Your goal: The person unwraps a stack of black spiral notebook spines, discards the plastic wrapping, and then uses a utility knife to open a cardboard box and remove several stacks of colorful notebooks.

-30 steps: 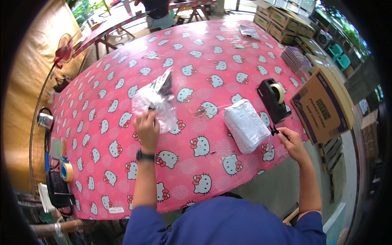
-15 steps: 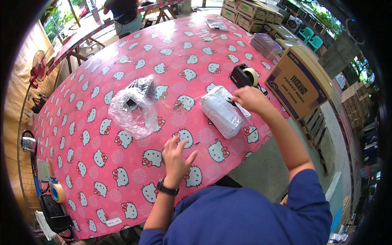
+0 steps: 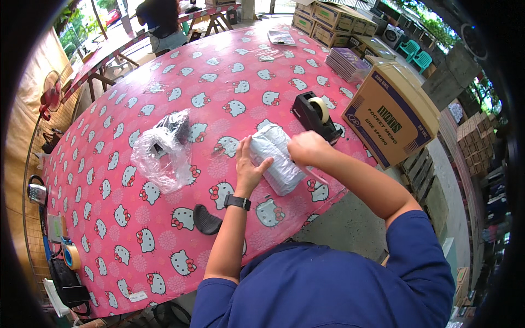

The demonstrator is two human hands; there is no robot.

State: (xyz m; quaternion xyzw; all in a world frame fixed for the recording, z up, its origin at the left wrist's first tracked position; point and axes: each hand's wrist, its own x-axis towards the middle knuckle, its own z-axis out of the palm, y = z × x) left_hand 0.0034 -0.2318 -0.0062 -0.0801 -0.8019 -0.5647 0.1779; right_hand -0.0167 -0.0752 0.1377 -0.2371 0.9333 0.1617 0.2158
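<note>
Grey plastic-wrapped parcel [image 3: 276, 158] lies flat on the pink cat-print tablecloth [image 3: 164, 240], near the table's front edge, directly ahead of the person. Long axis runs from the far side, slightly left, toward the near side, slightly right; near end points at the table edge. Left hand [image 3: 249, 167] rests open against the parcel's left flank, fingers spread, thumb on the top face, palm pressing rather than gripping. Right hand [image 3: 307, 148] sits on the parcel's right upper edge, fingers curled down; what it pinches, if anything, is hidden under the knuckles, so its grip cannot be told. A thin pale strip [image 3: 316, 175] trails below the right wrist toward the table edge; too faint to identify. Hands are close, separated only by the parcel's width. Black tape dispenser [image 3: 314, 113] with a pale roll stands just beyond the right hand. Brown cardboard box [image 3: 389, 112] at the table's right edge. Crumpled clear plastic bag [image 3: 163, 153] with dark contents, unclear, lies well left of the parcel. Small dark curved object [image 3: 206, 220] sits by the left forearm, kind indeterminate. Black wristwatch [image 3: 237, 202] on left wrist.
</note>
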